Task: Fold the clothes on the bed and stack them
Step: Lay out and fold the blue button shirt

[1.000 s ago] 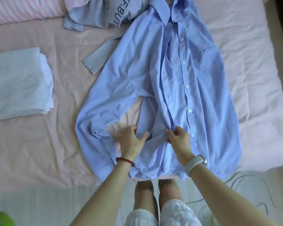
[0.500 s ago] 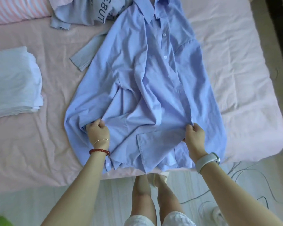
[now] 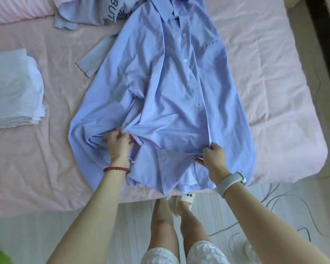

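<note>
The letters "BUT" are read in dark print on a grey-blue printed garment [image 3: 88,14] lying crumpled at the head of the pink-sheeted bed [image 3: 274,92], beside a pink striped pillow [image 3: 13,10]; the rest of the writing is hidden in folds. A light blue button-front cotton shirt [image 3: 170,88] is spread across the middle of the bed, collar away from the person, hem at the near edge. A bunch of its lower left fabric is gripped by the curled fingers of the left hand [image 3: 119,142]. The front panel's lower edge is pinched between thumb and fingers of the right hand [image 3: 213,158]. A stack of folded white clothes [image 3: 11,90] is set well apart at the left.
</note>
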### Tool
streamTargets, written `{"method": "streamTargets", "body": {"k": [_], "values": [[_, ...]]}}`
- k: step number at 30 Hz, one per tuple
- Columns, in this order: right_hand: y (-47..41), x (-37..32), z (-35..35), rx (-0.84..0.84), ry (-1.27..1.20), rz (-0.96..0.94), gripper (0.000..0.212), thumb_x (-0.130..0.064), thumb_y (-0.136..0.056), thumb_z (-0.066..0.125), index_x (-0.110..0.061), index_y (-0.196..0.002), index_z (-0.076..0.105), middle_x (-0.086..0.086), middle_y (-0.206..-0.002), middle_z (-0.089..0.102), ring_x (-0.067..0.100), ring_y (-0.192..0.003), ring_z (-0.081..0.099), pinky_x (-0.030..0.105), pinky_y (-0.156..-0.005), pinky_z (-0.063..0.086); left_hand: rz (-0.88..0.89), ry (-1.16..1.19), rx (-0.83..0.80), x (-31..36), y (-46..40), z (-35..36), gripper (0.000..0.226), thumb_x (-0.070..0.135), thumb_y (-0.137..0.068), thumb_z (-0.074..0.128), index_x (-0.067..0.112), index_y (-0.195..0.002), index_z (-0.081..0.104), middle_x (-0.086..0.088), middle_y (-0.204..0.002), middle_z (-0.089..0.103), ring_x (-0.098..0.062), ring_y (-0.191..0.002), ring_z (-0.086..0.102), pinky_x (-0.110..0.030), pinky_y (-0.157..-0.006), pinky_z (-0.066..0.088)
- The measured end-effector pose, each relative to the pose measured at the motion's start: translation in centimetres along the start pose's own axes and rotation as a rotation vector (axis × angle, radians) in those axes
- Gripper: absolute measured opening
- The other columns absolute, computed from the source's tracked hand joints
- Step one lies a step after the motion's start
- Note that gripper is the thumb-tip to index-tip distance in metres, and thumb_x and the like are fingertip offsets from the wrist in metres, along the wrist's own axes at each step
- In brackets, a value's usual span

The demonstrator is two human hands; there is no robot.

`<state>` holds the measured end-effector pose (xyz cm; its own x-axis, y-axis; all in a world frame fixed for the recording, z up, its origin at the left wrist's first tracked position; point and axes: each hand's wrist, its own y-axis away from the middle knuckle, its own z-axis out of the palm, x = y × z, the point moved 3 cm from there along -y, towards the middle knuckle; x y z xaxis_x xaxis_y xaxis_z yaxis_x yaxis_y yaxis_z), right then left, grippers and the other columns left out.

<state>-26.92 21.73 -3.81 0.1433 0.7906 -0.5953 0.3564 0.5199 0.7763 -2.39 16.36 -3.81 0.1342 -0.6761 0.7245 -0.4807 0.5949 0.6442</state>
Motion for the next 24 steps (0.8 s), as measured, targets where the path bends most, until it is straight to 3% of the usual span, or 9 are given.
{"method": "streamTargets", "body": {"k": [2,4,7,9,14,16,19,21,24], "values": [[1.5,-1.2,-0.1,-0.094,-0.102,-0.082,0.025,0.011,-0.085,0.031,-0.007,-0.091,0.048,0.011,-0.080,0.039,0.023,-0.073,0.041,0.022,-0.052,0.053,-0.007,0.302,-0.064,1.9,0.5,-2.8,0.019,0.002,-0.096,0.040,0.011,-0.084,0.052,-0.008,-0.082,0.061,-0.015,-0.069,0.065,-0.026,-0.063,0.054],[3.1,-2.2,-0.2,-0.191,-0.162,-0.167,0.016,0.004,-0.091,0.039,-0.007,-0.087,0.050,0.008,-0.071,0.039,0.019,-0.065,0.039,0.017,-0.048,0.046,0.053,0.307,-0.089,3.9,0.6,-5.7,0.023,0.008,-0.098,0.037,0.015,-0.083,0.053,0.000,-0.079,0.064,-0.010,-0.071,0.063,-0.023,-0.068,0.052],[4.9,-2.6,0.0,-0.228,-0.155,-0.234,0.023,-0.010,-0.096,0.045,-0.012,-0.077,0.057,-0.006,-0.059,0.053,0.005,-0.056,0.049,0.014,-0.050,0.041,0.172,-0.008,-0.027,6.1,0.4,-9.0,0.027,0.021,-0.098,0.043,0.024,-0.073,0.053,0.013,-0.070,0.059,-0.002,-0.068,0.058,-0.012,-0.060,0.045],[5.0,-1.4,0.5,-0.115,0.022,-0.264,0.031,-0.015,-0.095,0.047,-0.014,-0.065,0.048,-0.005,-0.057,0.041,0.008,-0.055,0.038,0.013,-0.047,0.030,0.174,-0.264,-0.045,5.8,-0.2,-10.0,0.022,0.034,-0.093,0.052,0.023,-0.075,0.058,0.011,-0.077,0.059,-0.003,-0.072,0.058,-0.016,-0.066,0.046],[3.1,5.0,2.8,-0.055,0.394,-0.099,0.036,-0.014,-0.094,0.043,-0.014,-0.059,0.034,-0.001,-0.057,0.030,0.018,-0.059,0.030,0.024,-0.049,0.024,-0.182,-0.500,-0.247,0.3,-2.0,-11.7,0.030,0.025,-0.085,0.065,0.006,-0.108,0.063,-0.014,-0.108,0.065,-0.029,-0.104,0.061,-0.040,-0.096,0.046],[2.5,7.1,2.9,-0.064,0.513,-0.018,0.030,-0.009,-0.092,0.042,-0.013,-0.062,0.040,0.002,-0.059,0.038,0.022,-0.065,0.038,0.026,-0.050,0.031,-0.132,-0.604,-0.171,-1.6,-2.3,-12.4,0.027,0.018,-0.089,0.060,-0.002,-0.108,0.060,-0.020,-0.108,0.063,-0.036,-0.106,0.059,-0.040,-0.092,0.046],[3.1,8.7,2.6,-0.109,0.594,0.068,0.019,-0.010,-0.091,0.043,-0.009,-0.097,0.061,0.010,-0.084,0.058,0.030,-0.083,0.055,0.037,-0.075,0.050,0.079,-0.754,0.066,-3.0,-1.8,-13.4,0.026,0.022,-0.090,0.057,-0.003,-0.094,0.052,-0.019,-0.091,0.056,-0.038,-0.094,0.057,-0.036,-0.073,0.041],[3.9,8.5,2.0,-0.083,0.714,0.026,0.022,-0.015,-0.092,0.044,-0.013,-0.107,0.060,0.010,-0.096,0.064,0.029,-0.087,0.058,0.030,-0.072,0.043,0.120,-0.796,0.201,-3.0,-0.7,-13.4,0.025,0.025,-0.088,0.057,0.003,-0.093,0.046,-0.015,-0.088,0.054,-0.038,-0.088,0.056,-0.033,-0.065,0.035],[4.6,6.6,1.1,0.098,0.729,-0.217,0.022,-0.015,-0.091,0.047,-0.012,-0.110,0.058,0.009,-0.104,0.062,0.028,-0.091,0.057,0.029,-0.067,0.036,0.220,-0.898,0.319,-2.3,1.1,-12.1,0.042,0.020,-0.084,0.058,0.003,-0.120,0.047,-0.022,-0.117,0.051,-0.041,-0.103,0.051,-0.046,-0.075,0.041]]}}
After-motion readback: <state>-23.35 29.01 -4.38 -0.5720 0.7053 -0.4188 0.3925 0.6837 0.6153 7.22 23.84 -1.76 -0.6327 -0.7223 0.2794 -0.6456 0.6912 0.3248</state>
